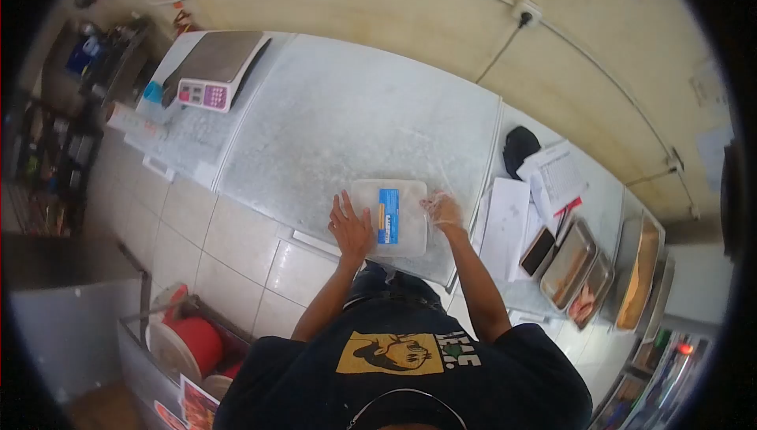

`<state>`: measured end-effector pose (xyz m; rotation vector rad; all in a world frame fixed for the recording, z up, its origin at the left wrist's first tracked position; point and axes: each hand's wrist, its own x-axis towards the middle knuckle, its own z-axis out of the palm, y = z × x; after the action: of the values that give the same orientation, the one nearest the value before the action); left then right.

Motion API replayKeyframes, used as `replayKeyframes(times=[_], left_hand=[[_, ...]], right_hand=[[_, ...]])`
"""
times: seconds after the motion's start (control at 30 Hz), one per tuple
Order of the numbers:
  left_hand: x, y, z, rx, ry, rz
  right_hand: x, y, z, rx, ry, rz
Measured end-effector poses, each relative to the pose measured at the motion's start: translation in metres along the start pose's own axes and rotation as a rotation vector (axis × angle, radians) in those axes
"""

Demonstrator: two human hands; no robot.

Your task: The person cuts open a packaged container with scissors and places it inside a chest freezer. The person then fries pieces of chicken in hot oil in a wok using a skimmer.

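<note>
A clear plastic container [364, 197] with a blue label [388, 217] lies on the front edge of the metal counter, right before my body. My left hand [349, 226] rests against its left side, bare, with the fingers spread. On the opposite side is my right hand [445, 211], wrapped in thin clear plastic like a disposable glove. Its fingers are curled together by the container's right edge. What they hold, if anything, is too small to make out. The container's contents do not show clearly.
A weighing scale [214, 71] stands at the counter's far left. To the right lie papers [505, 221], a black phone [538, 252] and metal trays [569, 264], one with what looks like raw meat [582, 304]. A power cable [498, 59] runs down the wall.
</note>
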<state>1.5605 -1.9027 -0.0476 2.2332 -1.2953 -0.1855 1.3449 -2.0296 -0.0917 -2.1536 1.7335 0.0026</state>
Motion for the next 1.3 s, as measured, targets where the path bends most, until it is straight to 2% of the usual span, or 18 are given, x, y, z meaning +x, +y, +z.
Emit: replayKeyframes(times=[0.07,0.13,0.2,0.23,0.3,0.43,0.47,0.53,0.67,0.73,0.8,0.87,0.93,1.0,1.1,1.17,1.23,1.3], left_hand=[[-0.006,0.0,-0.002,-0.034,0.038,-0.074],[-0.017,-0.011,0.002,-0.042,0.097,-0.168],[-0.019,-0.02,0.005,0.004,0.085,-0.309],[-0.033,-0.024,0.007,0.063,0.019,-0.396],[-0.059,-0.068,0.022,0.106,-0.111,0.193],[-0.076,-0.099,0.036,-0.37,-0.309,-0.174],[-0.082,-0.103,0.036,-0.37,-0.262,-0.192],[-0.102,-0.106,0.025,-0.872,-0.252,-0.416],[-0.122,-0.098,-0.013,-0.807,-0.193,-0.664],[-0.126,-0.096,-0.03,-0.826,-0.071,-0.801],[-0.14,-0.115,-0.029,-0.866,-0.023,-0.8],[-0.135,-0.111,-0.069,-0.809,-0.033,-0.863],[-0.138,-0.146,-0.068,-0.791,0.018,-0.868],[-0.142,-0.187,-0.084,-0.769,0.06,-0.839],[-0.13,-0.247,-0.124,-0.766,0.064,-0.949],[-0.119,-0.26,-0.191,-0.918,0.144,-0.947],[-0.113,-0.29,-0.235,-1.01,0.221,-0.905],[-0.098,-0.31,-0.28,-1.016,0.235,-0.951]], right_hand=[[0.0,0.016,0.016,-0.102,-0.031,-0.125],[0.004,0.023,0.023,0.169,-0.097,-0.108],[-0.03,-0.004,-0.002,-0.057,0.331,-0.281],[-0.028,0.005,0.012,0.236,0.032,-0.155],[-0.034,0.012,0.014,0.556,-0.319,-0.053],[-0.044,0.021,0.043,0.764,-0.391,-0.097],[-0.055,0.01,0.032,0.867,-0.474,-0.041],[-0.067,-0.013,0.014,0.855,-0.659,0.138],[-0.085,-0.022,0.049,1.082,-0.706,0.109],[-0.093,-0.034,0.056,1.155,-0.788,0.242],[-0.101,-0.05,0.061,1.181,-0.763,0.19],[-0.098,-0.082,0.046,1.202,-0.752,0.123],[-0.104,-0.138,0.013,0.955,-0.913,0.151],[-0.097,-0.182,0.021,0.912,-1.008,0.143],[-0.079,-0.258,0.037,0.844,-1.159,0.066],[-0.077,-0.307,0.056,0.798,-1.233,-0.013],[-0.08,-0.36,0.079,1.05,-1.225,0.106],[-0.076,-0.405,0.098,1.102,-1.345,0.052]])
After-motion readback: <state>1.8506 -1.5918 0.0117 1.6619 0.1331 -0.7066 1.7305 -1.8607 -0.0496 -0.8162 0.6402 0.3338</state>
